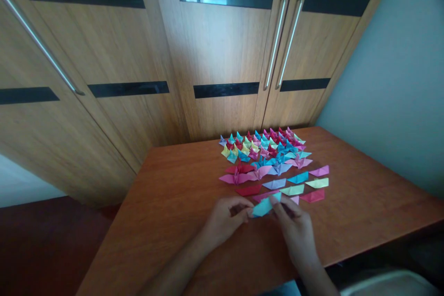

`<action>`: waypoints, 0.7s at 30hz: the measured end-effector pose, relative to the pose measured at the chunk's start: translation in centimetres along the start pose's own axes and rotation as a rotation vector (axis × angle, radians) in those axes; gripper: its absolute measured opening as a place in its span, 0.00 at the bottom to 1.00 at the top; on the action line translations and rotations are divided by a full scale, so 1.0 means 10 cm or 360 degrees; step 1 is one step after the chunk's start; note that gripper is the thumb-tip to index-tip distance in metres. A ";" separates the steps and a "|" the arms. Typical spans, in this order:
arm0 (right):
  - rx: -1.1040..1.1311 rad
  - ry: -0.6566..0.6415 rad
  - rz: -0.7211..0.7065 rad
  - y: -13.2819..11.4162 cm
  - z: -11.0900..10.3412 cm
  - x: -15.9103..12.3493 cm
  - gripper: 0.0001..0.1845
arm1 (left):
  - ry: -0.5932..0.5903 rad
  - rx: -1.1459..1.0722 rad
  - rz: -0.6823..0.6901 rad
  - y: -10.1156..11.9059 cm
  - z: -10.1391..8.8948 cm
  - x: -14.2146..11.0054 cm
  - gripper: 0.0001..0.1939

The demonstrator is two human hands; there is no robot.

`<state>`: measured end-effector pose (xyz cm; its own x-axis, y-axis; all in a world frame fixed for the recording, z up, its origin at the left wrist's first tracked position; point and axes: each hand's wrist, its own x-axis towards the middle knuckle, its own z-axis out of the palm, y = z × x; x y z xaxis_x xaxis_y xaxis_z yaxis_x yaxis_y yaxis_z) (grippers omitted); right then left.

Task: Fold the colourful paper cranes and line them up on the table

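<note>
A folded light-turquoise paper piece (264, 207) is held between both hands, just above the near part of the table. My left hand (227, 219) pinches its left end between thumb and fingers. At its right end, my right hand (294, 226) grips it with the thumb along the top. Right behind the hands lie several flat folded paper pieces of similar shape, among them a red one (312, 195), a yellow-green one (292, 190) and a blue one (298, 177). A pink piece (267, 195) is partly covered by the held one.
Farther back on the brown wooden table (166, 194) stand rows of small colourful origami cranes (267, 145). Larger cranes with spread wings, such as a pink one (236, 177), sit in front. A wooden wardrobe (222, 46) rises behind; a pale wall (391, 101) bounds the right.
</note>
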<state>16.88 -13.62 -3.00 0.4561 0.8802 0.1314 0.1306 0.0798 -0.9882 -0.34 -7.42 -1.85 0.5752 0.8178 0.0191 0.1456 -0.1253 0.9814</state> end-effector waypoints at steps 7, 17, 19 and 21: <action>-0.0473 0.0532 -0.0008 0.16 -1.18 0.52 0.26 | 0.0075 0.0037 -0.0017 -0.03 -0.22 -0.02 0.13; -0.1684 0.0558 0.0252 0.86 -2.18 1.04 0.22 | 0.0393 -0.0060 -0.0134 -0.09 -0.41 -0.03 0.13; -0.1788 0.0593 0.0242 0.88 -2.15 1.07 0.23 | 0.0386 -0.0053 -0.0152 -0.10 -0.38 -0.03 0.13; -0.1858 0.0623 0.0196 0.86 -2.11 1.08 0.23 | 0.0384 -0.0055 -0.0161 -0.12 -0.37 -0.03 0.12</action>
<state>41.51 -13.24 -8.46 0.7272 0.6371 0.2556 0.6831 -0.6353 -0.3601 -3.65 -5.45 -2.29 0.3498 0.9360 -0.0382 0.1628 -0.0205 0.9865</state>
